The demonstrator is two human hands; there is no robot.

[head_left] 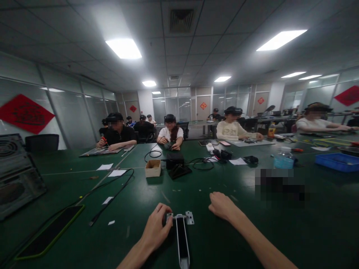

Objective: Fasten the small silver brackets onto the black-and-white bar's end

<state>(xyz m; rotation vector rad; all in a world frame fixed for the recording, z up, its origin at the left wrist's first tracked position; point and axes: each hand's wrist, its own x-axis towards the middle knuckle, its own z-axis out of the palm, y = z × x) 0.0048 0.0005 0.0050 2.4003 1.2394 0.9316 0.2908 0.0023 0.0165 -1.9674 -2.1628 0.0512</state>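
A long silver metal bracket (183,239) with a dark strip down its middle and flat tabs with holes at its far end is in front of me. My left hand (157,227) pinches the left tab between thumb and fingers. The right tab (190,218) is in plain sight, untouched. To the right of the bracket and apart from it, my right hand (222,205) is closed, low over the green table (241,246). Its fingertips are turned away, so anything in them is hidden. Small bits (200,190) lie beyond the bracket.
Ahead stand a small cardboard box (153,169) and a black box (174,160) among cables. A black mat with green edges (53,229) and a computer case (19,175) are left. A water bottle (284,158) and blue tray (338,162) are right. Several people sit opposite.
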